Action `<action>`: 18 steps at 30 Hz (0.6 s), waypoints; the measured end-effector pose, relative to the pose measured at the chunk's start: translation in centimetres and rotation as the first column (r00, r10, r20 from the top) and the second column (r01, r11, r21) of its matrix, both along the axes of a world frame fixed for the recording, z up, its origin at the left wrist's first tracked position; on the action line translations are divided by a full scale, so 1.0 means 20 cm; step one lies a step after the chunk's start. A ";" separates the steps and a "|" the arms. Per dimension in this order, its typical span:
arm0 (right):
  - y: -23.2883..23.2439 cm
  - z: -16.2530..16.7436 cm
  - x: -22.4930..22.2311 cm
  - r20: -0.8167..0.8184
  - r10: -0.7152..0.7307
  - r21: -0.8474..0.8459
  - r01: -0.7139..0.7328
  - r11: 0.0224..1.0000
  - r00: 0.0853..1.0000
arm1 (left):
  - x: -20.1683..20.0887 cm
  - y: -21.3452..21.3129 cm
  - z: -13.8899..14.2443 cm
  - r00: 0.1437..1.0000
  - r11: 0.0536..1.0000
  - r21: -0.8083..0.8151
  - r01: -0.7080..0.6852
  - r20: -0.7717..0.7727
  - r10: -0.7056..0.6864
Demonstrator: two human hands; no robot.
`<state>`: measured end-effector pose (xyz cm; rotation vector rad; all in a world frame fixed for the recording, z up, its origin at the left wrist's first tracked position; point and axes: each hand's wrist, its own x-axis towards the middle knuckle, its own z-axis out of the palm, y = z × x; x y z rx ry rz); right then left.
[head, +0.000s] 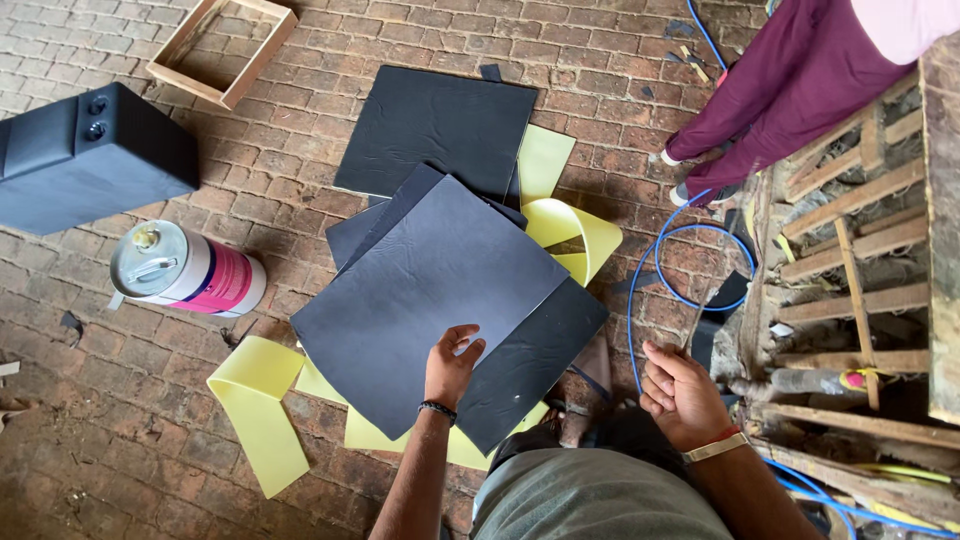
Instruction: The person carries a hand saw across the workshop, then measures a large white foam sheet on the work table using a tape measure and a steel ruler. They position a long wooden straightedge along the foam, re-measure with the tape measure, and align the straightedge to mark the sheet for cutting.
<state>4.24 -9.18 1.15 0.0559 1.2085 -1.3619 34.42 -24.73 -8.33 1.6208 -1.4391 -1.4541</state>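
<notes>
Worn red brick floor (120, 420) fills the frame; left hand (452, 365) pinches a large dark textured sheet (430, 290) at centre (yellow strips beneath); right hand (680, 395) loosely curled, empty.

Counting now: two hands, left (452, 368) and right (683, 392), down at six o'clock. Black sheets (430, 290) piled at centre, four, perhaps five, since the overlaps hide edges. Yellow strips (262, 410), at least three, at seven, one and two o'clock. One can (180, 272) at nine. One black box (85, 155) at ten. One wooden frame (222, 48) at eleven. One blue hose (668, 262) at three. One other person (790, 85) at one o'clock.
</notes>
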 end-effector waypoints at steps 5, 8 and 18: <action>-0.19 -0.07 -0.26 0.010 0.028 0.073 -0.028 0.997 1.000 | -0.26 -0.12 0.00 1.000 1.000 0.005 -0.004 -0.027 0.004; -0.41 -0.15 -0.49 0.036 0.054 0.086 -0.057 0.995 0.998 | -0.47 -0.30 0.04 1.000 1.000 0.020 -0.010 0.015 0.009; -1.55 -0.10 -1.64 -0.001 0.221 -0.096 -0.220 0.971 0.975 | -1.47 -1.22 0.28 0.987 0.987 -0.084 -0.139 0.067 0.145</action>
